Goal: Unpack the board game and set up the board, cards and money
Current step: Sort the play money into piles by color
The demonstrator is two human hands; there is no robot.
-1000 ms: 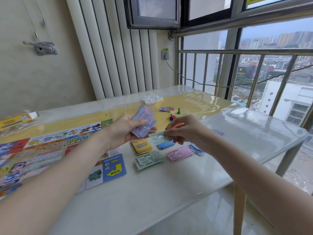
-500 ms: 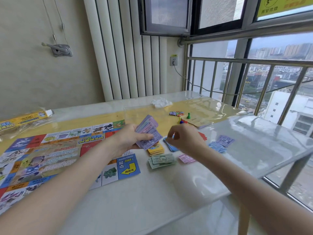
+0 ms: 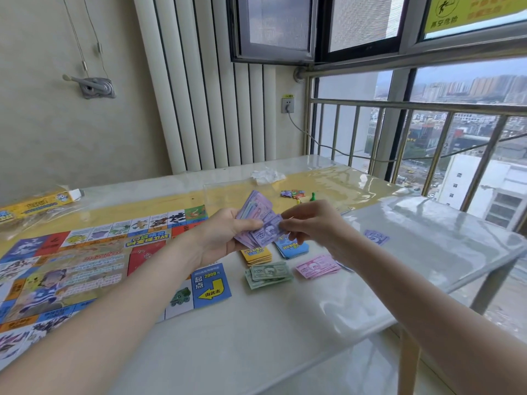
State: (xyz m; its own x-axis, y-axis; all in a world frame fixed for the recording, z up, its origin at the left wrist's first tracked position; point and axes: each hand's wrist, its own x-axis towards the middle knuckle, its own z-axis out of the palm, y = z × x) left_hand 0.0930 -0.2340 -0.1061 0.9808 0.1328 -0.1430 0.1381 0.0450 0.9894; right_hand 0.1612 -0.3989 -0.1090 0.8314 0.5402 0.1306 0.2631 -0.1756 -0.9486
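My left hand [image 3: 219,238] grips a fanned stack of purple play money [image 3: 256,220] above the table. My right hand [image 3: 310,223] pinches the top purple note at its right edge. The game board [image 3: 71,263] lies unfolded on the left. Below the hands sit a yellow card deck [image 3: 256,255], a blue card deck [image 3: 293,248], a green money pile [image 3: 268,274] and a pink money pile [image 3: 316,267]. One purple note [image 3: 376,236] lies alone to the right.
Small coloured pawns and pieces [image 3: 296,195] and a crumpled plastic wrapper [image 3: 266,175] lie farther back. The yellow game box [image 3: 37,203] rests at the far left. The white table [image 3: 285,337] has its edge on the right, beside a balcony railing [image 3: 413,132].
My right hand has come from the piles on the table up to the purple stack and now pinches its top note. The view has shifted a little to the left.
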